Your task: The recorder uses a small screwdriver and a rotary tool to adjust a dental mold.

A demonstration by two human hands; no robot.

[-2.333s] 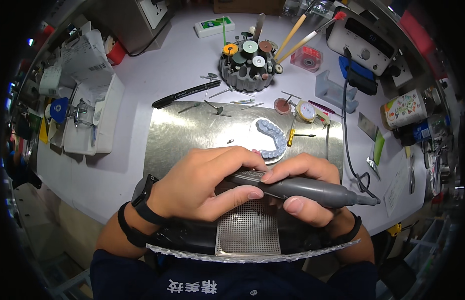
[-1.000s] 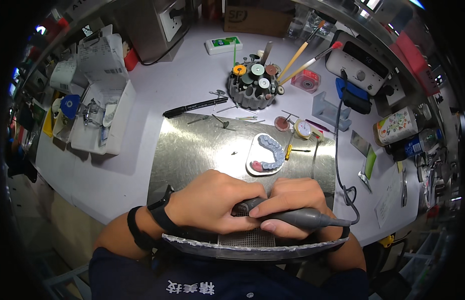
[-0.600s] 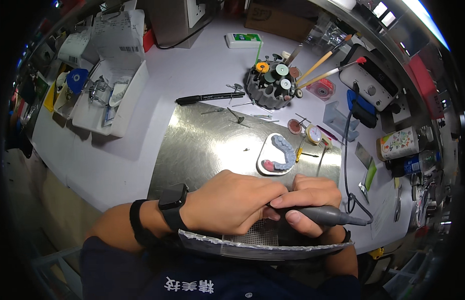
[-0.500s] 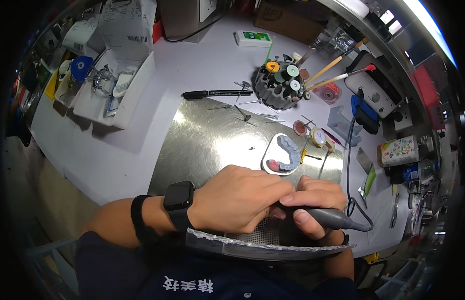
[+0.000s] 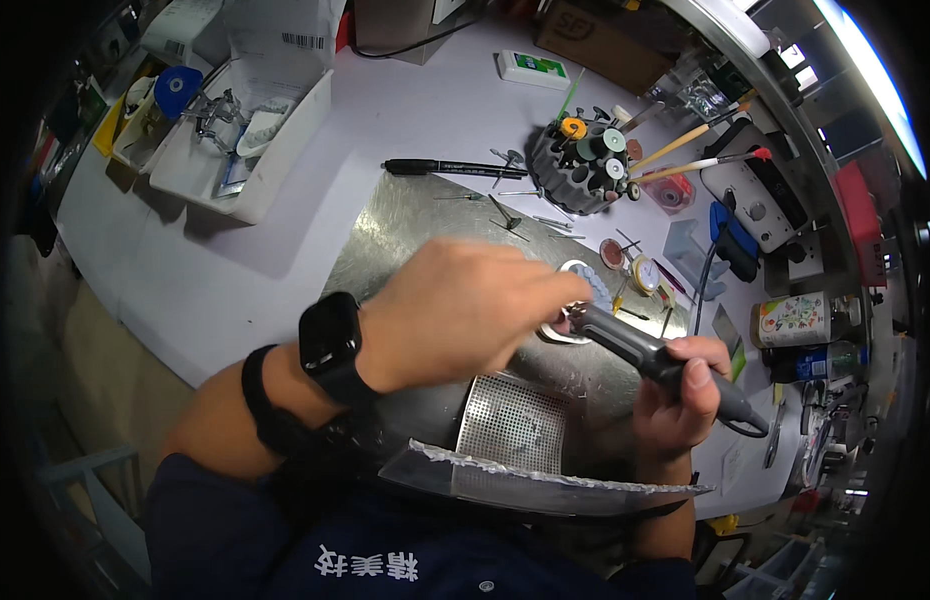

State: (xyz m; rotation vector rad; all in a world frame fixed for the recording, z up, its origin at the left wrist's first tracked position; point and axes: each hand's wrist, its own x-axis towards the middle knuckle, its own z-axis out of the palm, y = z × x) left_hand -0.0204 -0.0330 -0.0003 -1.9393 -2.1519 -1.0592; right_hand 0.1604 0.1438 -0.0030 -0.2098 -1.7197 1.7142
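In my right hand (image 5: 677, 405) is a dark grey dental handpiece (image 5: 630, 343), gripped toward its cord end with the thumb and fingers. It slants up and left, its metal nose reaching the fingertips of my left hand (image 5: 465, 310). Those fingers are closed at the nose, slightly blurred, and what they pinch is hidden. Behind the nose lies a dental model (image 5: 588, 279) with blue-grey teeth on a white base, partly covered by hand and tool. A perforated metal screen (image 5: 510, 425) sits below my hands, by a clear shield with a ragged white edge (image 5: 565, 490).
Beyond the metal plate (image 5: 385, 225) stands a round bur holder (image 5: 575, 165) full of burs and polishing wheels. Loose burs and a black marker (image 5: 455, 168) lie nearby. A white box (image 5: 275, 175) is at far left; a control unit (image 5: 760, 190) and a jar (image 5: 793, 318) are at right.
My hands have moved apart. The right drew right and down to the handpiece's rear, and the left rose, uncovering the perforated screen. The view has shifted slightly.
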